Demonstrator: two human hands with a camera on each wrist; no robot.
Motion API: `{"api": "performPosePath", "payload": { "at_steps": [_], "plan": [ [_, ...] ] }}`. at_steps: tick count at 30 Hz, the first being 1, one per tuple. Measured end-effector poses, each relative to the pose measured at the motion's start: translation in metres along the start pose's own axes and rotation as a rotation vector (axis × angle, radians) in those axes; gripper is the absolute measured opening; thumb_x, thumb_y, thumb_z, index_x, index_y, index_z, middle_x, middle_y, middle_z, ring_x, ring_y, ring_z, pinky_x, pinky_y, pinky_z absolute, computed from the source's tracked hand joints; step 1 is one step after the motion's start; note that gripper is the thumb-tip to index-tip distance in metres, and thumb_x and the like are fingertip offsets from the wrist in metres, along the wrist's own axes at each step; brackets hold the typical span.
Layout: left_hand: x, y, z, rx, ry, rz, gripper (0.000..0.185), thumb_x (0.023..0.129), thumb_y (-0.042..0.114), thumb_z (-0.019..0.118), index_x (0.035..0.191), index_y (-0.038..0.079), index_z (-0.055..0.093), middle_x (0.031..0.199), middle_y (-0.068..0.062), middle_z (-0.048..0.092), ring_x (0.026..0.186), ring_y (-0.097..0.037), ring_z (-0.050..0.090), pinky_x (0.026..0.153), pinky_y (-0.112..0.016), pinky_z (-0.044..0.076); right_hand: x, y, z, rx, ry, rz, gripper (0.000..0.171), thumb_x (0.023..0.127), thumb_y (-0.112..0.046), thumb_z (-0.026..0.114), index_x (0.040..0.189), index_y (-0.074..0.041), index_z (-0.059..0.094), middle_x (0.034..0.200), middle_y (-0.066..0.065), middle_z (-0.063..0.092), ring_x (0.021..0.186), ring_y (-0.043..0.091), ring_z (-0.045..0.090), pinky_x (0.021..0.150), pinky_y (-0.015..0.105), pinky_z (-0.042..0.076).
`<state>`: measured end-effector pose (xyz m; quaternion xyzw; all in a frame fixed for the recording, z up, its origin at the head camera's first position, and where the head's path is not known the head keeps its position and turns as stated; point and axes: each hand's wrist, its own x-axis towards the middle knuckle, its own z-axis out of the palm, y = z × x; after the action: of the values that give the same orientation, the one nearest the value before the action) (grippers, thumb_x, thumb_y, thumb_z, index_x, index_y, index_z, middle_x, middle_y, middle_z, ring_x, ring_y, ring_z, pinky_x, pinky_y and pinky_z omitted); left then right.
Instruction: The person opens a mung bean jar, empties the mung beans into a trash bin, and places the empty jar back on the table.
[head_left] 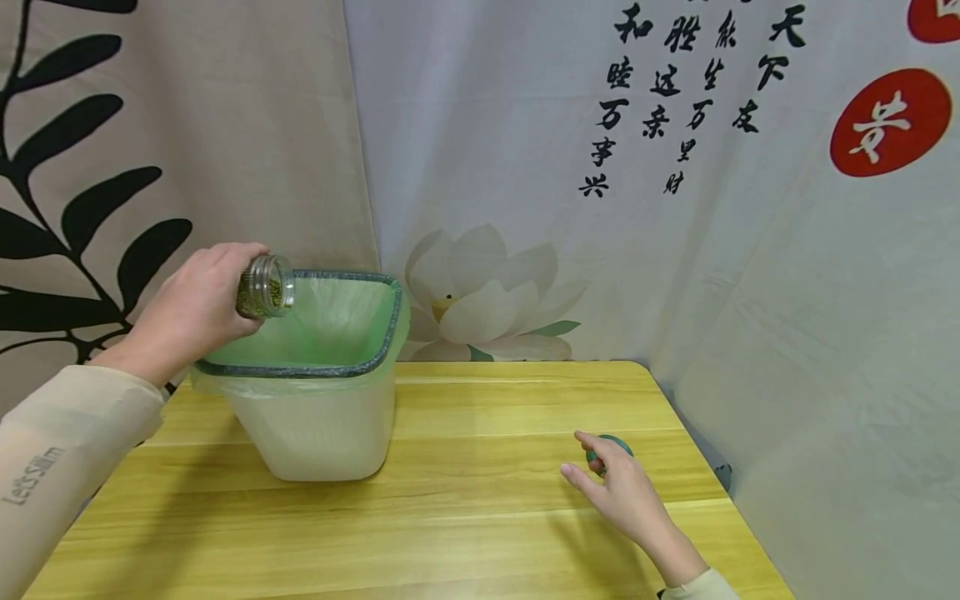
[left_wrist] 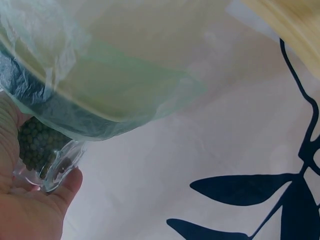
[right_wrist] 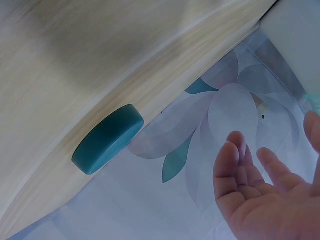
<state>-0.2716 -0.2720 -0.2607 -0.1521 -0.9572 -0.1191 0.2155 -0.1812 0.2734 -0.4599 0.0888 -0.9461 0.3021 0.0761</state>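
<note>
Jar (head_left: 266,286) of small green beans sits tipped on its side at the left of the head view, lidless mouth over the near left rim of the bin (head_left: 315,433), with the left hand (head_left: 191,312) wrapped around its body. That bin, lined with a pale green bag (head_left: 337,321), stands on a light wooden table (head_left: 480,500) filling the lower frame. Behind hang cloth backdrops: beige with dark leaves at upper left, white with a lotus and black calligraphy in the centre and right. At lower right, the right hand (head_left: 622,492) hovers with loose, spread fingers, holding nothing, just beside a teal lid (head_left: 615,446) lying on the table. That hand hides most of the lid in the head view; the right wrist view shows it whole (right_wrist: 107,139). In the left wrist view, the bin's liner covers part of the jar (left_wrist: 42,152).
</note>
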Motion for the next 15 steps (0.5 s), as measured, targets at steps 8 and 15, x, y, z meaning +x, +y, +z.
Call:
{"api": "performPosePath", "payload": {
  "at_steps": [8, 15],
  "plan": [
    [0.0008, -0.0002, 0.0009, 0.009, 0.002, 0.006, 0.09, 0.069, -0.007, 0.09, 0.148, -0.005, 0.047, 0.144, -0.034, 0.053, 0.129, -0.055, 0.049, 0.11, -0.076, 0.041, 0.0002, 0.0009, 0.001, -0.002, 0.005, -0.005, 0.065, 0.099, -0.051, 0.074, 0.151, -0.015, 0.06, 0.129, 0.004, 0.069, 0.105, 0.02, 0.064, 0.079, 0.027, 0.054],
    [0.0004, -0.0003, 0.0016, 0.01, 0.009, 0.016, 0.09, 0.069, -0.008, 0.09, 0.148, -0.005, 0.047, 0.144, -0.034, 0.053, 0.129, -0.055, 0.048, 0.109, -0.076, 0.042, -0.0001, 0.0009, 0.0017, -0.006, 0.005, -0.004, 0.065, 0.099, -0.052, 0.073, 0.151, -0.015, 0.06, 0.135, 0.006, 0.069, 0.106, 0.019, 0.065, 0.081, 0.029, 0.056]
  ]
}}
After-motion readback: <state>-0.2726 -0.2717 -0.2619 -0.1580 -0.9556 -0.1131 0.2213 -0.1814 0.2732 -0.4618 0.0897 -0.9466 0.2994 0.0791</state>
